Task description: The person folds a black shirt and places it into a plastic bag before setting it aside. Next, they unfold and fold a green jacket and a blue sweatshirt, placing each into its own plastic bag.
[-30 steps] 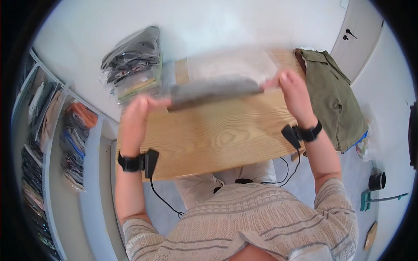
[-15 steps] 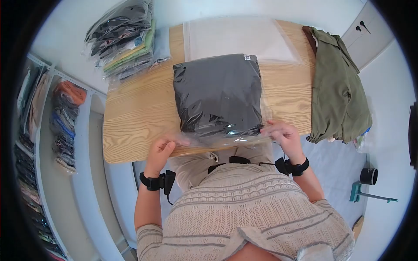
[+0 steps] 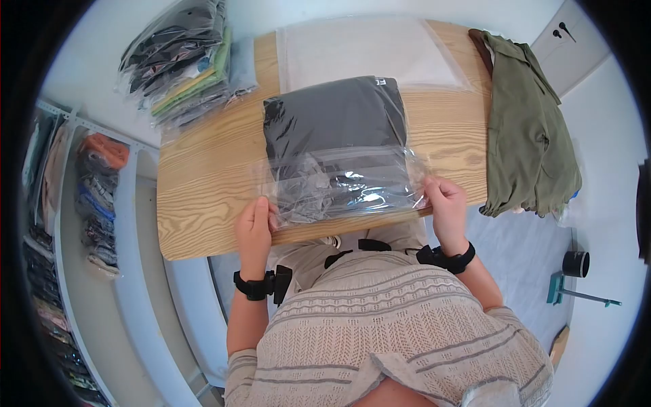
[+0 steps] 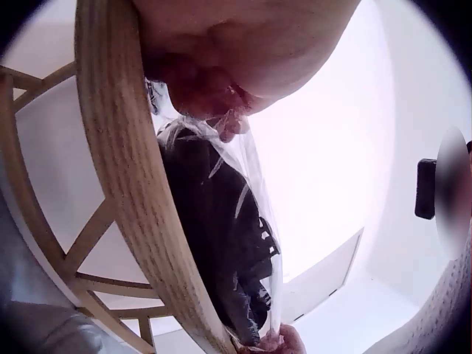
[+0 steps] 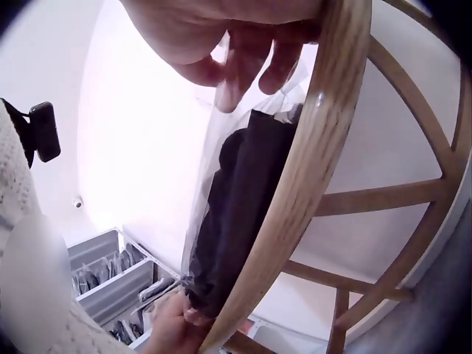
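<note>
A dark grey folded garment [image 3: 329,115] lies flat on the wooden table inside a clear plastic bag [image 3: 369,180]. The bag's open-looking near part is turned back over the front of the garment, wrinkled and shiny. At its near left corner my left hand [image 3: 254,229] pinches the plastic between thumb and fingers. My right hand [image 3: 447,207] pinches the near right corner the same way. In the left wrist view, the left hand [image 4: 251,44] holds film beside the table's edge. The right wrist view shows the right hand [image 5: 228,44] with its fingers at the film.
Bagged clothes [image 3: 183,64] are stacked at the table's back left. Flat clear bags [image 3: 359,54] lie along the back. Olive trousers [image 3: 525,136] hang over the right end. Shelves with packed garments [image 3: 102,203] stand to the left. The table's near edge [image 3: 203,254] is close to my lap.
The bagged garment, held up and blurred at first, came down flat on the table. Since then both hands have folded the bag's near end back over the garment and moved slightly away from my body.
</note>
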Demonstrator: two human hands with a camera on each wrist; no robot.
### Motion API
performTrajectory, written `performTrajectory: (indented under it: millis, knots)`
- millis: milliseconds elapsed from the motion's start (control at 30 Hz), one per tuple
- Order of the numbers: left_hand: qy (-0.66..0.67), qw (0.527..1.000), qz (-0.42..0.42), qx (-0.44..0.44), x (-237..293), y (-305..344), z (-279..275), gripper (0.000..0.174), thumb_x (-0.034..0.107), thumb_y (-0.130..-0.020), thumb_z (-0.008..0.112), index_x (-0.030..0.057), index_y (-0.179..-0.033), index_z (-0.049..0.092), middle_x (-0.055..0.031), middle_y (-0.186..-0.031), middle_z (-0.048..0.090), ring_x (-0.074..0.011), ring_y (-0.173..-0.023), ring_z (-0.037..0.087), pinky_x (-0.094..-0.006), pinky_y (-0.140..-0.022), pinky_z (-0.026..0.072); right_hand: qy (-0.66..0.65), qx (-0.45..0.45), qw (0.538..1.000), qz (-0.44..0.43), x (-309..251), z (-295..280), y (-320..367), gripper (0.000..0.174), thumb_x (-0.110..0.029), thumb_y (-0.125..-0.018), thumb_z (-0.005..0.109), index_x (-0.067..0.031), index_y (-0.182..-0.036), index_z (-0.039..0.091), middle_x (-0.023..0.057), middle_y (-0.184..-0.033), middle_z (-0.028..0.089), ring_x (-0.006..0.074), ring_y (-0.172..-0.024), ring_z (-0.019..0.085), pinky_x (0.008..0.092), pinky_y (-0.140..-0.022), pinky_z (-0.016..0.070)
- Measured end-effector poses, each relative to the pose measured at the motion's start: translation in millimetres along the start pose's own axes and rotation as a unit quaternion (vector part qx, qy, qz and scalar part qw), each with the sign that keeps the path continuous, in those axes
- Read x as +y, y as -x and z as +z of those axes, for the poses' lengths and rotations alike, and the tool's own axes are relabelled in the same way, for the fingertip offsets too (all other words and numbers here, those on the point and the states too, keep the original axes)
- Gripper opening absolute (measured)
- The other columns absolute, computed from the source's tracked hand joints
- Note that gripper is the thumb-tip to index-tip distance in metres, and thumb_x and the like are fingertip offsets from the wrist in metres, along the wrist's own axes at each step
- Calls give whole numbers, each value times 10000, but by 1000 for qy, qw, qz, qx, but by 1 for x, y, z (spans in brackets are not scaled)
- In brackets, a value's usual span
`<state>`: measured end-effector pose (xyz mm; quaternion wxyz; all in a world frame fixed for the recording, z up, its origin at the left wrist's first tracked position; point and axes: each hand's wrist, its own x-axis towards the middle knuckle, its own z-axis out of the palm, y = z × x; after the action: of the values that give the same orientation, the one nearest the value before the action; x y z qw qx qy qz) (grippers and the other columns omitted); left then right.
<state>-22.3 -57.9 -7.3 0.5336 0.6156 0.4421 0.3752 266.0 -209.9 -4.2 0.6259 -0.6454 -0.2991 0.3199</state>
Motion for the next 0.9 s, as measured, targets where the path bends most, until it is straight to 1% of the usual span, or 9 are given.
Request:
performTrajectory:
  millis: [67, 167, 400, 500, 567, 700, 800, 867, 900]
  knots:
    - [-43, 999, 11, 12, -1, -3, 3, 281, 192, -981, 451, 23, -795, 577, 20, -558, 467, -52, -487, 402, -203, -470, 321, -3, 59, 998, 23, 2, 7, -4, 228, -123, -907, 587, -7, -713, 615, 2, -599, 563, 50, -526, 512, 199, -485, 403]
    - [-33, 998, -16, 43, 0, -5, 6, 262, 150, -961, 486, 9, -752, 561, 16, -548, 481, -53, -459, 431, -220, -440, 329, -35, 69, 997, 2, 10, 8, -8, 273, -163, -917, 584, -11, -691, 597, -11, -573, 535, 44, -495, 486, 203, -442, 375]
    - [-54, 995, 10, 79, -5, -6, 10, 224, 116, -943, 493, 7, -755, 549, 5, -548, 486, -66, -438, 438, -237, -425, 342, 65, 96, 993, 11, -1, 11, -14, 326, -201, -930, 562, 5, -678, 581, -6, -538, 506, 47, -467, 451, 230, -422, 343]
    - [-135, 985, 36, 97, -1, -2, 13, 235, 119, -939, 488, 1, -743, 542, -13, -541, 490, -80, -439, 455, -252, -428, 355, 117, 113, 986, 27, -2, 13, -18, 327, -195, -930, 554, 12, -678, 579, 0, -515, 492, 52, -458, 451, 236, -419, 347]
    - [-119, 986, 38, 108, -2, -3, 14, 272, 154, -964, 451, 19, -741, 528, 4, -530, 451, -65, -442, 417, -237, -429, 339, 107, 120, 987, -25, 7, 11, -23, 315, -204, -931, 544, 2, -697, 585, -13, -501, 468, 46, -405, 411, 228, -391, 329]
    - [-130, 986, 34, 100, -1, -3, 14, 287, 148, -950, 455, 0, -714, 527, -42, -505, 486, -113, -434, 481, -277, -436, 369, 111, 110, 988, 12, -5, 9, -25, 324, -208, -934, 538, 9, -698, 587, -10, -476, 449, 55, -380, 405, 230, -383, 327]
    - [-127, 987, 9, 99, 0, -2, 18, 300, 156, -952, 448, -2, -708, 523, -58, -494, 485, -137, -426, 484, -295, -439, 373, 139, 78, 986, 54, -14, 5, -28, 264, -198, -935, 540, 17, -791, 594, 9, -567, 529, 60, -477, 492, 229, -453, 388]
    - [-173, 978, 41, 107, -3, -4, 17, 308, 162, -952, 445, -3, -704, 523, -67, -480, 478, -156, -417, 479, -307, -437, 369, 189, 225, 940, -172, -22, 10, -24, 146, -154, -908, 554, -18, -912, 609, 52, -763, 613, 132, -702, 577, 285, -622, 446]
    - [-172, 978, 43, 108, -3, -5, 17, 308, 162, -952, 445, -3, -704, 523, -67, -480, 478, -156, -417, 479, -307, -437, 369, 188, 225, 940, -174, -27, 13, -18, 146, -154, -908, 554, -18, -912, 609, 52, -763, 613, 132, -702, 577, 285, -622, 446]
